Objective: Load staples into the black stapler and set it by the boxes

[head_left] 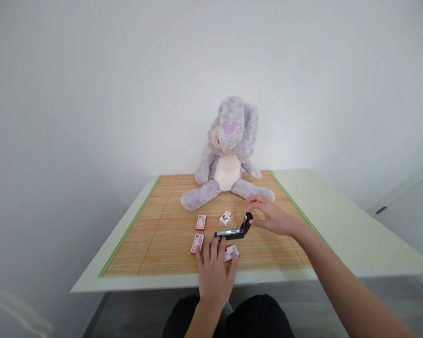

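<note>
An opened black stapler [230, 234] lies on the bamboo mat, its metal staple channel exposed and its top arm swung up at the right end. My left hand [213, 270] rests palm down with fingers spread, fingertips at the stapler's near edge. Under and beside those fingers are a red-and-white small box [197, 243] on the left and another small box [231, 253] near the thumb, partly covered. My right hand [270, 217] is beside the raised arm, thumb close to its tip and fingers curved but apart; whether the thumb touches it, I cannot tell.
Behind the stapler sit another red-and-white box [200, 222] and a white box with a dark picture [226, 218]. A grey plush rabbit [227, 173] leans against the wall, legs spread over the bamboo mat [155, 244]. The white table [338, 225] extends right.
</note>
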A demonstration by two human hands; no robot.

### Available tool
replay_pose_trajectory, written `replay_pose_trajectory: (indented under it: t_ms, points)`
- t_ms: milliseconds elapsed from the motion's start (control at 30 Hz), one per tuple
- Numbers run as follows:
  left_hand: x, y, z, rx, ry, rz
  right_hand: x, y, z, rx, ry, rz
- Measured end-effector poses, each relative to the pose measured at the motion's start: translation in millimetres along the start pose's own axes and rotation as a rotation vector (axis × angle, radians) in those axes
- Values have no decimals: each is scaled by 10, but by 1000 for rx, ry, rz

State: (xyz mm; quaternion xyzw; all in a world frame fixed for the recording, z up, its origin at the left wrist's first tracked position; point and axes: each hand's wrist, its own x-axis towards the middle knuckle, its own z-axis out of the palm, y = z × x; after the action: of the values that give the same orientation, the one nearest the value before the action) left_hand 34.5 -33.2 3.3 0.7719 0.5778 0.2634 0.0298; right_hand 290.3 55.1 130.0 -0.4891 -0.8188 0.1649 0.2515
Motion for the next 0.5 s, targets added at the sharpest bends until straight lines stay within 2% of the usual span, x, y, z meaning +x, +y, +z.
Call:
replay_pose_trajectory:
  t_ms: [133, 233, 333, 500]
  points:
    - [-7, -16, -4, -11, -4, 16, -250, 296, -72, 29, 13, 98]
    - [-7, -14, -9, -21, 1, 17, -433, 562, 17, 71, 62, 182]
    - [1, -4, -13, -24, 1, 15, -564, 771, 153, 154, 53, 263]
    - [-12, -65, -21, -75, 31, 23, -670, 866, 269, 240, 39, 354]
